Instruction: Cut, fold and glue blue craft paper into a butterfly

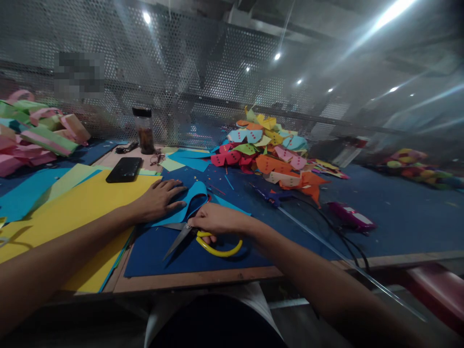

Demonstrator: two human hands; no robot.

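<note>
In the head view, the person works at a counter (pixel 409 232) with a blue surface. The left hand (pixel 162 200) lies palm down with its fingers stretched and a little spread, at the border between the yellow sheets (pixel 97 208) and a piece of blue paper (pixel 197 189). This blue paper is curled over into a loop and stands between the two hands.

The right hand (pixel 220 220) is closed around the scissors (pixel 180 238), which have yellow handles. The blades are apart and point to the left, and the upper one is at the near edge of the blue paper; I cannot tell if paper is between them.

Behind the left hand, a black phone (pixel 124 170) lies on the yellow sheets, and farther back stands a jar (pixel 145 137) with a dark lid. Beyond the right hand there is a heap of colourful paper cutouts (pixel 268 162), many of them with dots. To the right of this hand lie a glue gun (pixel 268 195), with a long clear rod (pixel 319 236), and a purple device (pixel 351 216).
</note>
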